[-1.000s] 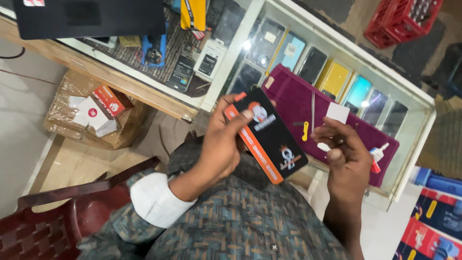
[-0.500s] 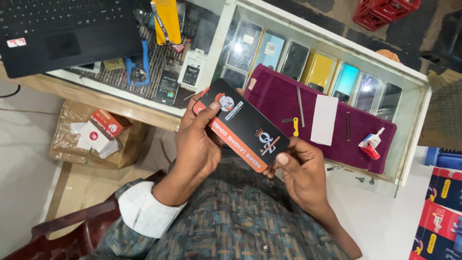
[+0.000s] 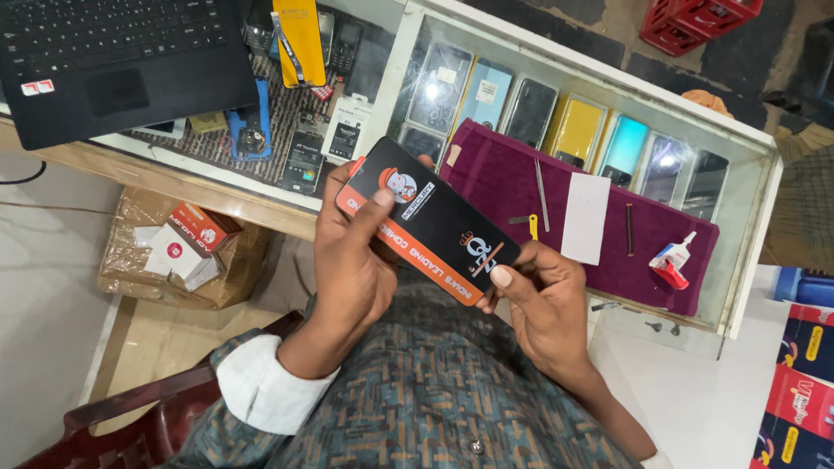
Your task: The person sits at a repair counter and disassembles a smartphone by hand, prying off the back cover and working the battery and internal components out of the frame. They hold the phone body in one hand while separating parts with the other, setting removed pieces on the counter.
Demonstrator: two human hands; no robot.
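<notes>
A flat black box [image 3: 430, 221] with an orange side band is held at the centre of the frame, tilted from upper left to lower right. The left hand [image 3: 352, 260] is clamped on its upper left end, thumb pressed on the black face beside a round cartoon emblem. The right hand [image 3: 543, 300] is closed on the lower right corner, thumb laid on the edge. The hands are kept apart, one at each end.

Above the box, a glass counter [image 3: 747, 252] is seen running from upper left to right; its white rim is cut off at the right by a bare white surface, where open room is left. A maroon cloth [image 3: 504, 178] is spread on the glass just behind the box, with tweezers [image 3: 541, 193], a white card [image 3: 586, 217] and a small white glue bottle with a red cap [image 3: 671, 260] laid on it. Phone cases in yellow, teal and grey are shown under the glass.

A black laptop [image 3: 113, 61] is set in the upper left. Below the counter edge, at left, a brown carton [image 3: 239, 265] is filled with small red-and-white boxes. Red and blue packages are stacked at the lower right edge.
</notes>
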